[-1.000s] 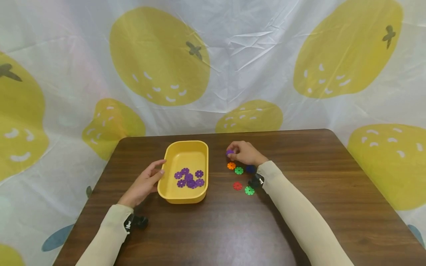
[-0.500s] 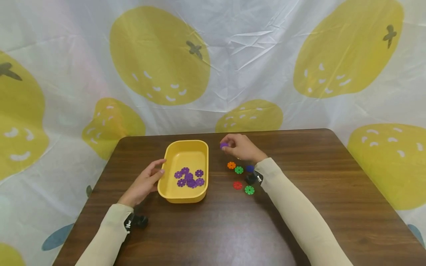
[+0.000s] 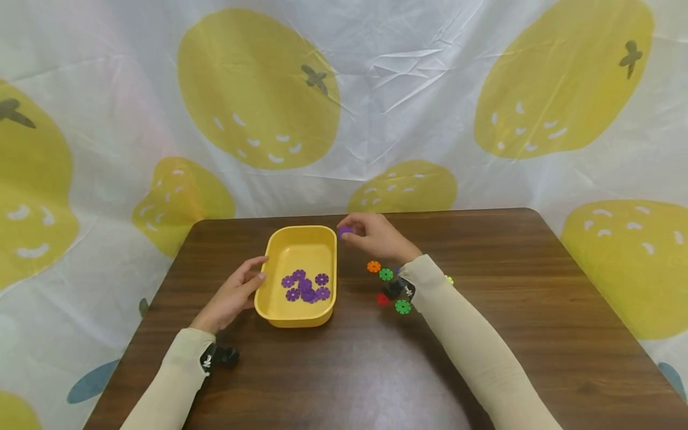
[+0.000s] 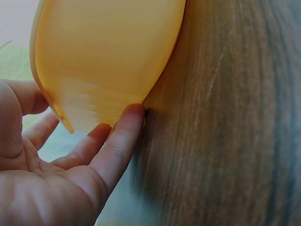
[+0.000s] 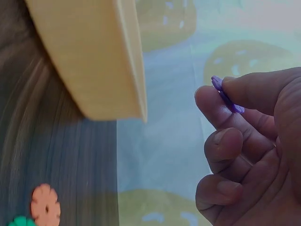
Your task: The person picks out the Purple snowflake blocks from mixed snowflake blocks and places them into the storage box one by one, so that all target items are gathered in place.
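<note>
My right hand (image 3: 378,237) pinches a purple notched plastic disc (image 3: 344,232) between thumb and fingertips, just right of the yellow basin's far right rim. Seen from the right wrist, the disc (image 5: 228,97) stands nearly edge-on, with the other fingers curled below it. The yellow basin (image 3: 301,237) lies on the table, with several purple discs (image 3: 304,285) gathered toward its near end. On its left side my left hand (image 3: 230,300) holds the basin by the rim and outer wall. The left wrist view has the left fingertips (image 4: 134,110) against the wall.
Right of the basin lie an orange disc (image 3: 373,267), two green discs (image 3: 402,307) and a red disc (image 3: 383,299). A blue and a yellow-green disc (image 3: 450,280) are partly hidden by the right wrist. Behind the brown table (image 3: 505,239) hangs a fruit-print cloth (image 3: 398,107).
The right hand has moved left and slightly away with the purple disc, from beside the orange disc to the basin's right rim. The left hand and basin have stayed in place.
</note>
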`<control>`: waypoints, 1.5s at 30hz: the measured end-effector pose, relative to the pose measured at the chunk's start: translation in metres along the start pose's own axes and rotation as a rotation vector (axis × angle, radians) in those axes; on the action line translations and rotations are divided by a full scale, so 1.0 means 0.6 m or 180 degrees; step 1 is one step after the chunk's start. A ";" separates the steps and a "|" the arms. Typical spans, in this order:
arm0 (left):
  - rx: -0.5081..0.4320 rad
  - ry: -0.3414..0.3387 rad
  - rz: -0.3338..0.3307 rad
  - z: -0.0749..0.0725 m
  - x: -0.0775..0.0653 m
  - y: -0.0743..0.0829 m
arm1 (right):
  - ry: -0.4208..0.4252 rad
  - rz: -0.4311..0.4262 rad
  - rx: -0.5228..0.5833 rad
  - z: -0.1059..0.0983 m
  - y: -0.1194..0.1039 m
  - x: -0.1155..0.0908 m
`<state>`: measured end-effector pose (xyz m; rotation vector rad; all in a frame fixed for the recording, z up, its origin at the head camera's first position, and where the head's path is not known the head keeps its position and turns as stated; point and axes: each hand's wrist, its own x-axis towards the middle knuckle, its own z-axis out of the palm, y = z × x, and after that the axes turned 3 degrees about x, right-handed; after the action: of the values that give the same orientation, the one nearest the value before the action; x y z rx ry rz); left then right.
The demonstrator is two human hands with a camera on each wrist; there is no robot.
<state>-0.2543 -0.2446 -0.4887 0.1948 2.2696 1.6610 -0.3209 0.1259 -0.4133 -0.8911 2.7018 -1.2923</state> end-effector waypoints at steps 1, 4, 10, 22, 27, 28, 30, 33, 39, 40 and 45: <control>0.0001 -0.0001 0.0000 0.000 0.000 0.000 | -0.0010 -0.0025 0.0025 0.003 -0.003 0.002; -0.0008 0.0002 -0.0006 0.000 0.001 0.001 | -0.0060 -0.0056 0.0138 0.010 -0.013 0.006; -0.0007 0.0011 -0.0010 -0.001 0.003 0.001 | -0.0157 -0.0106 0.0135 0.021 -0.031 0.014; 0.0060 0.0016 -0.0025 -0.004 0.002 0.004 | -0.0241 -0.0288 -0.0101 0.053 -0.048 0.033; 0.0025 0.0005 -0.0015 -0.003 0.004 0.001 | -0.0287 -0.0288 -0.0049 0.068 -0.045 0.037; 0.0020 0.0000 -0.0010 -0.003 0.004 0.001 | -0.0298 -0.0278 -0.0037 0.071 -0.044 0.037; 0.0011 -0.0003 -0.0008 -0.002 0.004 0.000 | -0.0321 -0.0253 0.0001 0.075 -0.043 0.037; 0.0007 -0.0006 -0.0010 -0.001 0.004 -0.001 | -0.0357 -0.0238 0.0020 0.079 -0.045 0.035; -0.0014 -0.0009 -0.0008 -0.002 0.003 -0.002 | -0.0476 -0.0223 -0.0072 0.085 -0.047 0.036; -0.0017 -0.0008 -0.0008 -0.002 0.003 -0.002 | -0.0495 -0.0226 -0.0078 0.086 -0.046 0.036; -0.0030 -0.0011 -0.0014 -0.002 0.004 -0.002 | -0.0505 -0.0228 -0.0128 0.089 -0.043 0.037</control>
<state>-0.2571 -0.2455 -0.4901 0.1903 2.2579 1.6676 -0.3135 0.0641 -0.4246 -1.0551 2.6049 -1.1292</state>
